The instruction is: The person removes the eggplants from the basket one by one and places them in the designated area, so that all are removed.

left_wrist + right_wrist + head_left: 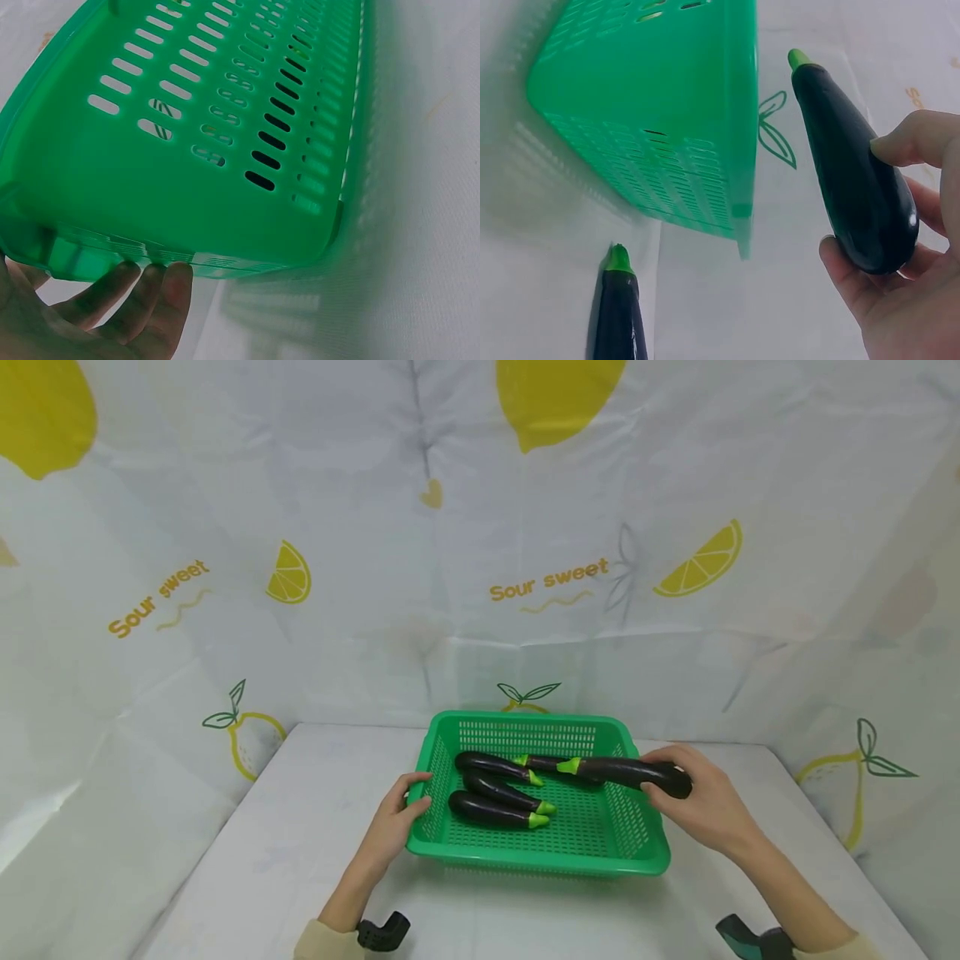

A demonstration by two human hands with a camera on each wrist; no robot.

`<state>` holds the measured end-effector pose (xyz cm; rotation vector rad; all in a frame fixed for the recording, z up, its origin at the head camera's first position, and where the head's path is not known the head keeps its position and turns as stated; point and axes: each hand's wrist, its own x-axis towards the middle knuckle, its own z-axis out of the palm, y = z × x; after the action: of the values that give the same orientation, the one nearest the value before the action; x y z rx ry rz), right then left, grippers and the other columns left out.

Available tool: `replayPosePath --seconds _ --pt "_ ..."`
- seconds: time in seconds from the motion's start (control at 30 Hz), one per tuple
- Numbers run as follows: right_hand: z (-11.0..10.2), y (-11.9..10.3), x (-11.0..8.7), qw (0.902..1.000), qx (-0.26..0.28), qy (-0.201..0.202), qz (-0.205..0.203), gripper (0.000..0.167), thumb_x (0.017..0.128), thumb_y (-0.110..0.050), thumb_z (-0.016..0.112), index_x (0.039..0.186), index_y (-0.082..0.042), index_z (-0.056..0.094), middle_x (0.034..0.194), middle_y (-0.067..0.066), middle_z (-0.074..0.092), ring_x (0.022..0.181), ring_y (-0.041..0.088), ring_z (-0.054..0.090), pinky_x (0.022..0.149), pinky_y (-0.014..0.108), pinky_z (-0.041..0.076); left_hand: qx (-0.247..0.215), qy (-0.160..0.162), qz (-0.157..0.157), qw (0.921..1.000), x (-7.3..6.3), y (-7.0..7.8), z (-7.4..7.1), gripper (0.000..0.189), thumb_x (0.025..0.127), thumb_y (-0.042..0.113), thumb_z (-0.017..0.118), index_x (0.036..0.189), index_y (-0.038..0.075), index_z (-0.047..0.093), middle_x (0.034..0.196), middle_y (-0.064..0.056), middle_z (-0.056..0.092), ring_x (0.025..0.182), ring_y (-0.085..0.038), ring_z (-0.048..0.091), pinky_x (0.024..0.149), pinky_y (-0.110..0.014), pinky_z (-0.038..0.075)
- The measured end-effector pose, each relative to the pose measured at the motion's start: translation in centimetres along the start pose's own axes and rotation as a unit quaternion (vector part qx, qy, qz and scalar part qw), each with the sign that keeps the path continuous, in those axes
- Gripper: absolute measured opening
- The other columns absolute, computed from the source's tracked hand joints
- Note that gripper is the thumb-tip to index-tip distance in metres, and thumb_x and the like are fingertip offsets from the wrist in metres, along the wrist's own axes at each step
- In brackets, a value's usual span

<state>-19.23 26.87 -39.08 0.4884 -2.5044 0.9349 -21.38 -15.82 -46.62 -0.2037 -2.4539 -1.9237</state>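
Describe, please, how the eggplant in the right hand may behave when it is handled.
The eggplant is probably stiff: gripped near its thick end, it does not sag. Its glossy skin may slip in the fingers. Its rounded body could roll if pushed.

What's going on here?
A person's right hand holds a long, glossy, dark-purple eggplant above the right rim of a green perforated plastic basket. The left hand grips the basket's left rim. Four similar eggplants lie inside; the right wrist view shows another eggplant outside, on the white table.
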Motion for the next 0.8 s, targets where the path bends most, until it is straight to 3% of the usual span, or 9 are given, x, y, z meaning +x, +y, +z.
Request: replayPosePath --seconds 0.4,0.8 --pt "-1.7 1.6 -0.9 0.9992 -0.003 0.012 0.038 0.035 0.088 -0.011 0.079 0.122 -0.011 0.068 0.12 0.01 0.065 0.092 -0.003 0.053 0.07 0.016 0.046 0.002 0.0 -0.004 1.0 0.0 -0.2 -0.2 0.039 0.104 0.018 0.058 0.142 0.011 0.053 0.152 -0.018 0.045 0.133 -0.035 0.05 0.104 -0.054 0.041" --pt "-3.5 3.8 -2.3 0.9975 -0.01 0.028 0.065 0.034 0.09 -0.015 0.078 0.122 -0.01 0.067 0.115 -0.015 0.058 0.093 -0.008 0.047 0.067 0.014 0.041 0.005 -0.002 -0.004 1.0 0.4 -0.4 0.0 0.039 0.105 0.019 0.057 0.143 0.013 0.054 0.153 -0.016 0.045 0.134 -0.036 0.049 0.106 -0.057 0.04"
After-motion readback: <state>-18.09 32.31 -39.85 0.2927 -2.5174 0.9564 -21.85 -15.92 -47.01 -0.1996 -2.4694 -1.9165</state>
